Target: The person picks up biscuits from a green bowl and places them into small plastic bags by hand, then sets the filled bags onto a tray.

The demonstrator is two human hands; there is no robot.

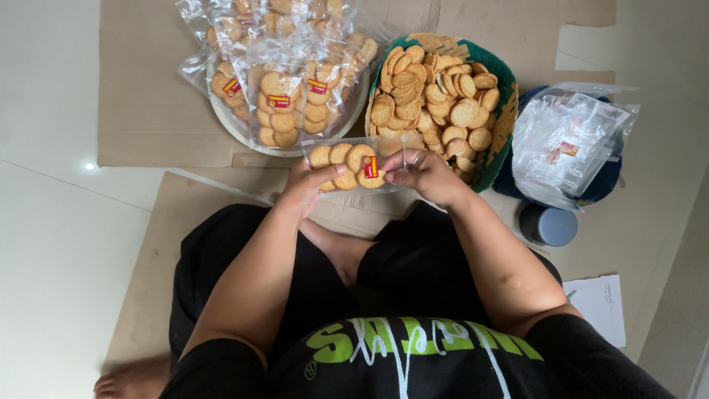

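So from my feed, both hands are up near the middle of the frame holding a clear plastic bag [354,164] of round biscuits. The left hand [306,188] is wrapped around the bag's left end from below, and the right hand [422,176] is pinching the right end with fingertips closed on the plastic, just beside a small red label on the bag. Right behind the bag, upper centre-right, sits a woven basket [502,118] with a green rim, heaped with loose biscuits. Left of that, top centre, there's a white plate [244,133] stacked with already filled bags. Over on the right edge I see a pile of empty clear bags [569,140] resting on something dark blue, with a grey round lid [548,225] just below. Everything lies on flattened cardboard [148,96] on a pale tiled floor.
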